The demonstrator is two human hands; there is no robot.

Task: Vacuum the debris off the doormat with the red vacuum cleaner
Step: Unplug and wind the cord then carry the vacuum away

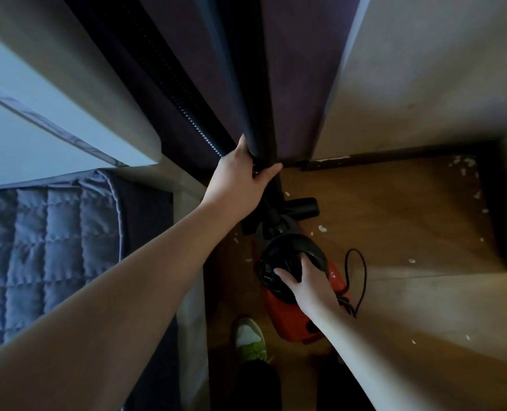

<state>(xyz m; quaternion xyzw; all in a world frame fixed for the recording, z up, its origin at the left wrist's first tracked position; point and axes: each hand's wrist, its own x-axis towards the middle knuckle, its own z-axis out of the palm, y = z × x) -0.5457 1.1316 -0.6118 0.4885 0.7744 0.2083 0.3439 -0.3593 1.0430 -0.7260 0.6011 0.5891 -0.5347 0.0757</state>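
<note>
The vacuum cleaner (302, 280) stands on the floor (394, 221), ahead of the shoe (250, 336). The right hand (308, 280) rests on its top. The left hand (240, 176) grips the tube (264, 114) above it. The hose (163, 93) runs left of the tube. Scraps (465, 167) lie to the right. The quilt (47, 247) lies far left.

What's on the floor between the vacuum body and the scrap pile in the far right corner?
Head view: bare wood floor with scattered white scraps between red vacuum and corner pile.

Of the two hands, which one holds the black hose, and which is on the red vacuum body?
The left hand grips the black hose up by the wall. The right hand is lower, its grip on the black handle of the red vacuum cleaner.
</note>
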